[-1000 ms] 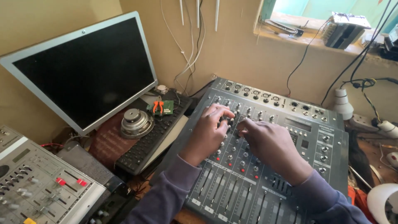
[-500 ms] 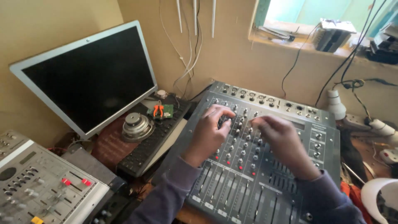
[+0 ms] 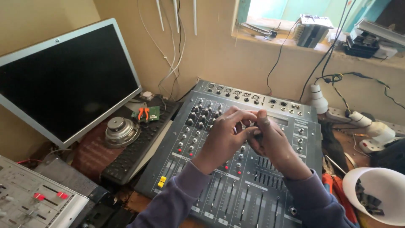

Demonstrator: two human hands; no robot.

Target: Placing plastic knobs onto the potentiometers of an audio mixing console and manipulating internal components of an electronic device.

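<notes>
Your left hand (image 3: 223,137) and right hand (image 3: 274,143) meet above the grey audio mixer with rows of black knobs and sliders (image 3: 236,169), which sits on the surface right in front of you. Their fingertips pinch together, touching; I cannot tell what they hold. A dark flat monitor (image 3: 63,80) stands to the left

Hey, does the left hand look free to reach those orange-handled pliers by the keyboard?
Probably yes: the left hand sits over the mixer, and nothing stands between it and the pliers beyond the keyboard.
</notes>
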